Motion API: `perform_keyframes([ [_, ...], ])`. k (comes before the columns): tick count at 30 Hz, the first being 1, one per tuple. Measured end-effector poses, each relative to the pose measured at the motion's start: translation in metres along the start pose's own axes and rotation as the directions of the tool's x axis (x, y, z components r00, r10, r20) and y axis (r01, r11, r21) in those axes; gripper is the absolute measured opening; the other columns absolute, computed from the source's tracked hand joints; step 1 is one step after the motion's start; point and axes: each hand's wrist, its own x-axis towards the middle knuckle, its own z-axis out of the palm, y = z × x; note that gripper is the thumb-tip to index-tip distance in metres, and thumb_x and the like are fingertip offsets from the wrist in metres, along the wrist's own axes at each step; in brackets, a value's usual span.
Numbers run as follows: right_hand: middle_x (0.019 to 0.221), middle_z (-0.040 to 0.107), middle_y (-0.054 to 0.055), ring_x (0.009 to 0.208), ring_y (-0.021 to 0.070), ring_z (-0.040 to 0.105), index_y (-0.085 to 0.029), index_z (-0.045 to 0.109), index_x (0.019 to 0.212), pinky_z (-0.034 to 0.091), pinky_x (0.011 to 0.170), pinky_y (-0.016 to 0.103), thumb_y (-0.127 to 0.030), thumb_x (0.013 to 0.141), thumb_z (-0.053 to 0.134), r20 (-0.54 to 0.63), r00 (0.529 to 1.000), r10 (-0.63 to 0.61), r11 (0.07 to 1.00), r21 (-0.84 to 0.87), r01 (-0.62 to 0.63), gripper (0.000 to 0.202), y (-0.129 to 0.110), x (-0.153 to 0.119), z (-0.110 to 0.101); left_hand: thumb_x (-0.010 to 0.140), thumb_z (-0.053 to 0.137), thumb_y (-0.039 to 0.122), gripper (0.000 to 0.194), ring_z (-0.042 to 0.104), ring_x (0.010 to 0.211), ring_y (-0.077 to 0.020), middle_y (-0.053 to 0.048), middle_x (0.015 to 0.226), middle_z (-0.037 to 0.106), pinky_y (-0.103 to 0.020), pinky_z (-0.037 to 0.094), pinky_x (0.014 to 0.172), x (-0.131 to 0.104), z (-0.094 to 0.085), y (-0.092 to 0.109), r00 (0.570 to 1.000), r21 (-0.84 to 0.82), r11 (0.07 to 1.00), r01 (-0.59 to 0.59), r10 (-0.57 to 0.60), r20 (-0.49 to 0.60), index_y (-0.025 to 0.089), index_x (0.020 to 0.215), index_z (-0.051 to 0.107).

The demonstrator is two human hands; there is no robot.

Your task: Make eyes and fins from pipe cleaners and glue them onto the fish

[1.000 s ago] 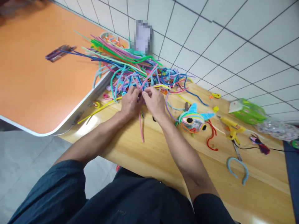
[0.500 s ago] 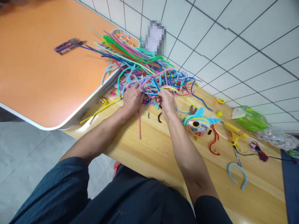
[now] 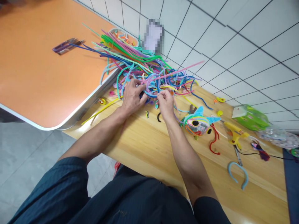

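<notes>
A heap of coloured pipe cleaners (image 3: 130,51) lies across the table's far side. At its near edge, my left hand (image 3: 133,95) has its fingers apart, with pink and purple strands beside the fingertips. My right hand (image 3: 166,101) is closed in a pinch on blue pipe cleaners (image 3: 158,85), just right of my left hand. A long pink pipe cleaner (image 3: 184,69) slants up to the right above both hands. To the right of my right forearm sits a colourful fish-like figure (image 3: 197,123) with light blue fins.
An orange table (image 3: 46,77) with pens (image 3: 66,46) adjoins at left. On the wooden table (image 3: 149,149) are a yellow glue gun (image 3: 235,133) with a cord, scissors (image 3: 238,155), a light blue curved piece (image 3: 243,171) and a green package (image 3: 251,118). A tiled wall stands behind.
My left hand has opened and its fingers have spread. The pink pipe cleaner that hung below it now points up to the right above the heap. My right hand stays nearly in place.
</notes>
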Motion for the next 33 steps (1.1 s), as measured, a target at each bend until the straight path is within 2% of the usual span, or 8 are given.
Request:
perform_keyframes([
  [3, 0.082, 0.062, -0.003, 0.079, 0.0167, 0.061, -0.027, 0.052, 0.090, 0.051, 0.076, 0.030, -0.036, 0.098, 0.061, -0.017, 0.990, -0.143, 0.983, -0.118, 0.140, 0.015, 0.003, 0.001, -0.002, 0.098, 0.063, 0.042, 0.037, 0.048, 0.149, -0.0413, -0.012, 0.163, 0.053, -0.058, 0.037, 0.121, 0.001, -0.001, 0.002, 0.991, -0.003, 0.994, -0.113, 0.113, 0.065, 0.027, 0.130, 0.076],
  [6, 0.083, 0.061, -0.003, 0.078, 0.0170, 0.060, -0.026, 0.053, 0.093, 0.050, 0.075, 0.031, -0.036, 0.098, 0.059, -0.047, 0.968, -0.245, 0.962, -0.135, 0.237, 0.012, 0.003, -0.002, -0.002, 0.106, 0.050, 0.049, 0.043, 0.046, 0.151, -0.0408, -0.013, 0.169, 0.049, -0.059, 0.032, 0.124, 0.001, 0.006, -0.004, 0.971, -0.018, 0.986, -0.168, 0.169, 0.171, 0.025, 0.131, 0.076],
  [11, 0.081, 0.062, -0.004, 0.074, 0.0150, 0.061, -0.027, 0.052, 0.092, 0.049, 0.073, 0.030, -0.035, 0.096, 0.061, 0.012, 0.944, -0.329, 0.939, -0.105, 0.328, 0.013, -0.004, -0.009, 0.001, 0.110, 0.040, 0.069, 0.062, 0.063, 0.123, -0.0346, -0.016, 0.122, 0.072, -0.051, 0.044, 0.111, 0.003, 0.019, -0.017, 0.984, 0.013, 0.994, -0.105, 0.102, 0.146, 0.021, 0.109, 0.079],
  [15, 0.081, 0.066, -0.005, 0.070, 0.0139, 0.062, -0.027, 0.053, 0.093, 0.050, 0.071, 0.029, -0.035, 0.097, 0.061, -0.003, 0.960, -0.279, 0.960, -0.016, 0.279, 0.012, -0.009, -0.014, 0.001, 0.114, 0.034, 0.061, 0.064, 0.065, 0.100, -0.0294, -0.011, 0.089, 0.067, -0.046, 0.046, 0.098, 0.007, 0.020, -0.021, 0.995, 0.069, 0.996, -0.064, 0.058, 0.083, 0.020, 0.086, 0.073],
  [20, 0.073, 0.066, -0.006, 0.063, 0.0129, 0.058, -0.026, 0.053, 0.089, 0.047, 0.064, 0.027, -0.037, 0.099, 0.059, -0.052, 0.981, -0.184, 0.979, 0.083, 0.188, 0.015, -0.008, -0.023, 0.001, 0.114, 0.046, 0.052, 0.050, 0.064, 0.103, -0.0292, -0.011, 0.092, 0.070, -0.044, 0.043, 0.096, 0.010, 0.019, -0.023, 1.000, 0.098, 0.995, -0.005, 0.002, 0.024, 0.021, 0.083, 0.069],
  [25, 0.072, 0.065, -0.005, 0.064, 0.0135, 0.057, -0.026, 0.057, 0.084, 0.049, 0.064, 0.027, -0.043, 0.098, 0.060, -0.014, 0.993, -0.113, 0.990, 0.082, 0.114, 0.022, -0.006, -0.029, 0.002, 0.117, 0.038, 0.052, 0.059, 0.062, 0.089, -0.0253, -0.010, 0.084, 0.069, -0.043, 0.043, 0.086, 0.010, 0.021, -0.021, 1.000, 0.091, 0.996, -0.009, 0.007, 0.020, 0.019, 0.078, 0.068],
  [30, 0.076, 0.065, -0.006, 0.068, 0.0128, 0.061, -0.024, 0.067, 0.098, 0.050, 0.068, 0.026, -0.052, 0.095, 0.072, 0.099, 0.989, -0.114, 0.992, 0.065, 0.108, 0.029, -0.009, -0.029, 0.001, 0.114, 0.045, 0.051, 0.048, 0.065, 0.105, -0.0306, -0.012, 0.101, 0.074, -0.048, 0.043, 0.095, 0.010, 0.019, -0.015, 0.995, 0.127, 0.988, -0.090, 0.096, -0.041, 0.021, 0.088, 0.073],
  [33, 0.073, 0.065, -0.005, 0.067, 0.0136, 0.062, -0.023, 0.072, 0.094, 0.050, 0.064, 0.027, -0.057, 0.095, 0.071, 0.020, 0.997, -0.075, 0.993, 0.090, 0.073, 0.034, -0.011, -0.022, 0.001, 0.114, 0.044, 0.054, 0.052, 0.065, 0.108, -0.0320, -0.013, 0.105, 0.075, -0.051, 0.044, 0.100, 0.010, 0.022, -0.016, 0.994, 0.106, 0.989, -0.107, 0.110, -0.022, 0.020, 0.090, 0.075],
])
